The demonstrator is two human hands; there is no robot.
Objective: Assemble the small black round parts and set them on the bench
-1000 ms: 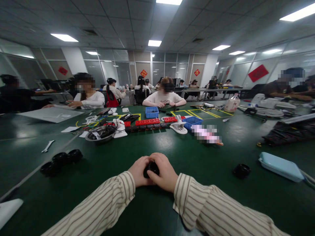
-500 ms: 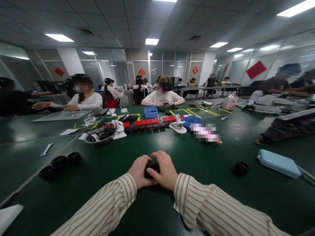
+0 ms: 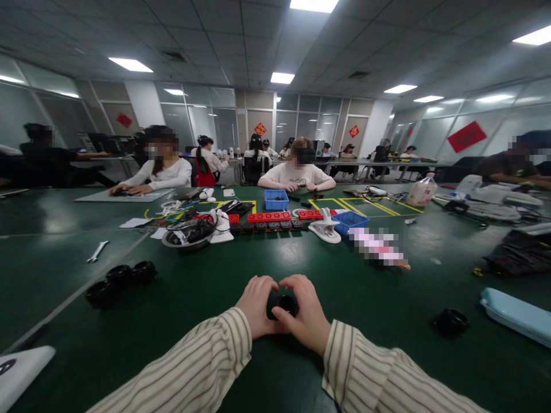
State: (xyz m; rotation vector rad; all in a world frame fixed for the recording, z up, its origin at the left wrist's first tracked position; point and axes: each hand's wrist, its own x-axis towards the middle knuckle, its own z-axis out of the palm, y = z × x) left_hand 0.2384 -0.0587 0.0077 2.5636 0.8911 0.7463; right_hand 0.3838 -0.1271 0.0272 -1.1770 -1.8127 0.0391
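Observation:
My left hand (image 3: 255, 304) and my right hand (image 3: 306, 315) rest together on the green table (image 3: 215, 355), both curled round a small round black part (image 3: 284, 304) held between them. Only the top of the part shows between my thumbs and fingers. My sleeves are cream with dark stripes. Three similar round black parts (image 3: 120, 280) lie in a row to my left, and one more black part (image 3: 450, 321) lies to my right.
A wrench (image 3: 97, 251) lies left. A metal bowl of cables (image 3: 187, 234), red strips (image 3: 269, 217), blue bins (image 3: 276, 198) and a white clamp (image 3: 325, 229) sit mid-table. A light blue case (image 3: 516, 315) lies far right. Several people sit across the table and at its sides.
The view has shifted, so everything sits a little further right and lower in the picture. My hands stay closed round the black part, with the fingers slightly rearranged.

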